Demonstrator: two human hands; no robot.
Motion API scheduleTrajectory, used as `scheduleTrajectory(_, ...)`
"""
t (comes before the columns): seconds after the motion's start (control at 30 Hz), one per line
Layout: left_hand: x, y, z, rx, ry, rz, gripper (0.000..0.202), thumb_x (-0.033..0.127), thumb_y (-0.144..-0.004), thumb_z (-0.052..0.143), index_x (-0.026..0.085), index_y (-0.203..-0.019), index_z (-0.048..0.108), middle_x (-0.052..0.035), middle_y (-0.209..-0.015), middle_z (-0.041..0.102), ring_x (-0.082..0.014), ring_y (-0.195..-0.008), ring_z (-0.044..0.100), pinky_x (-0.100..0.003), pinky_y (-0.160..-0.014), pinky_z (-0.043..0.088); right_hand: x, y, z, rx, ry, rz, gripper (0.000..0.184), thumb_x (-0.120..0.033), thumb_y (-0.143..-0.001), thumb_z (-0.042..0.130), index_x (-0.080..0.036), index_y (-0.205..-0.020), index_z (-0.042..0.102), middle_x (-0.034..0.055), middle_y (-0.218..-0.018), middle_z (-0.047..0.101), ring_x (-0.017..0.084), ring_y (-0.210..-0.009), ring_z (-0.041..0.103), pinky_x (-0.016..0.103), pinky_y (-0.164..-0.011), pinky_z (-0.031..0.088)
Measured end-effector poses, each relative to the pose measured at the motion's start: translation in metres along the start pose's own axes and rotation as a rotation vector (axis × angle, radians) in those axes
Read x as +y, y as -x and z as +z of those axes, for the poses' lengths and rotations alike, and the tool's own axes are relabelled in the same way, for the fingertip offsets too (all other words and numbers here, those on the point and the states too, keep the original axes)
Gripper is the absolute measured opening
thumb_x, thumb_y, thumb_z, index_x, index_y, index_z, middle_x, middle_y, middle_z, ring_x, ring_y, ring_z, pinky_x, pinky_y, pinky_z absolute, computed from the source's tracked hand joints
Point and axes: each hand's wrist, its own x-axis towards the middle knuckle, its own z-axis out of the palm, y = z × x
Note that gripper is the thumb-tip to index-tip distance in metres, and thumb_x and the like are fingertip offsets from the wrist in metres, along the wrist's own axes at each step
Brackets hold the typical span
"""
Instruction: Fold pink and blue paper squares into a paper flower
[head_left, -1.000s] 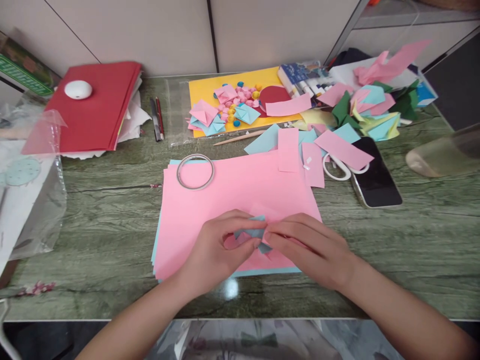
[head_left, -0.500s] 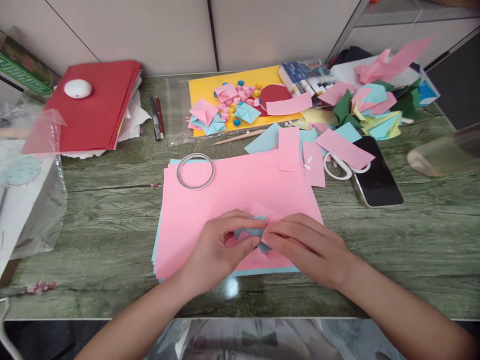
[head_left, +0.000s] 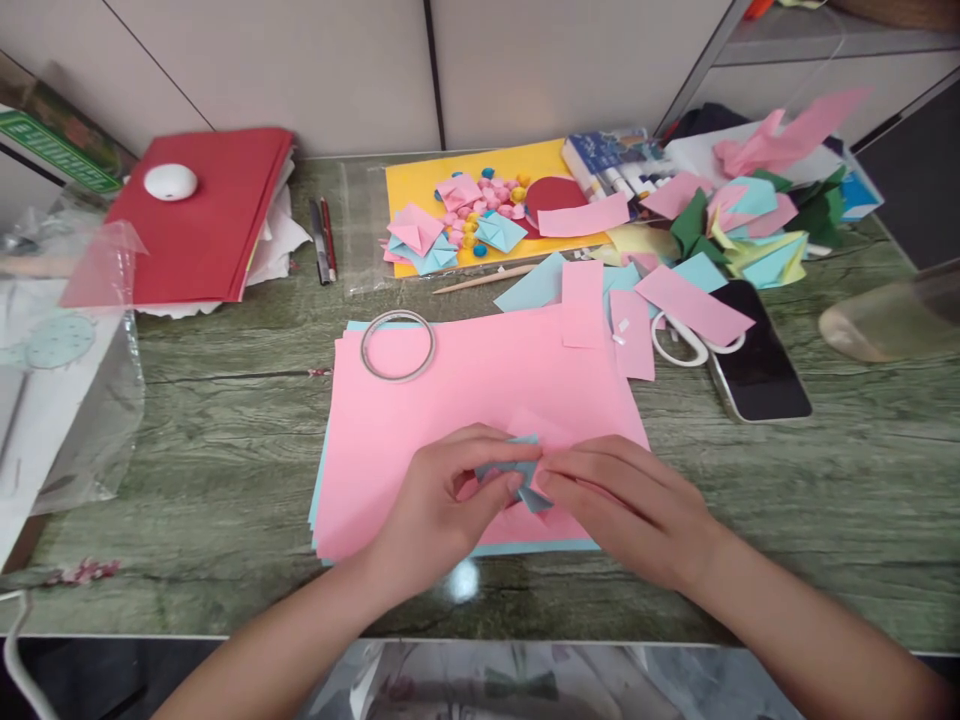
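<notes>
My left hand (head_left: 439,510) and my right hand (head_left: 626,505) meet over a stack of pink paper sheets (head_left: 465,400) on the green table. Both pinch a small folded piece of blue and pink paper (head_left: 517,472) between their fingertips. Most of the folded piece is hidden by my fingers. A ring of clear tape (head_left: 397,345) lies on the far left corner of the pink stack.
A phone (head_left: 761,365) and white-handled scissors (head_left: 686,340) lie to the right among pink and blue paper scraps. A yellow sheet (head_left: 420,185) with folded pieces and small beads sits at the back. A red folder (head_left: 202,225), pens (head_left: 324,240) and plastic bags are at the left.
My hands stay on the folded piece, with only small finger shifts. The view has drifted slightly.
</notes>
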Motion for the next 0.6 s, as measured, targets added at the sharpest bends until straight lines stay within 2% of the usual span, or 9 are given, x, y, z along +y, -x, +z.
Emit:
scheduleTrajectory(0.17,0.0006,0.001,0.0004,-0.001,-0.033,-0.002,0.021,0.016,-0.08,0.058,0.021,-0.096,0.069,-0.0068,-0.091,0.063,-0.0152,-0.079,0.059,-0.025,-0.063,0.05,-0.0023,0.0001,0.0003,0.012,0.04,-0.019,0.01,-0.005,-0.079,0.057,-0.012,-0.086,0.06,0.0072,-0.081,0.063,0.016,-0.081,0.059,0.027,-0.066,0.055)
scheduleTrajectory(0.4,0.002,0.0029,0.0006,-0.021,-0.006,-0.012,0.023,0.014,-0.08,0.057,0.022,-0.097,0.069,-0.0068,-0.091,0.063,-0.0157,-0.08,0.06,-0.026,-0.063,0.05,-0.0033,-0.0025,-0.0025,-0.06,0.052,-0.053,0.013,-0.007,-0.085,0.05,-0.015,-0.089,0.06,0.0067,-0.085,0.065,0.015,-0.082,0.061,0.029,-0.068,0.057)
scheduleTrajectory(0.6,0.0021,0.0035,-0.0009,-0.028,0.055,-0.016,0.025,0.011,-0.079,0.056,0.023,-0.098,0.069,-0.0053,-0.092,0.062,-0.0142,-0.079,0.059,-0.025,-0.062,0.05,-0.0054,0.0027,-0.0072,-0.071,0.134,-0.035,0.017,-0.01,-0.084,0.052,-0.021,-0.094,0.06,0.0036,-0.09,0.066,0.015,-0.087,0.061,0.029,-0.073,0.057)
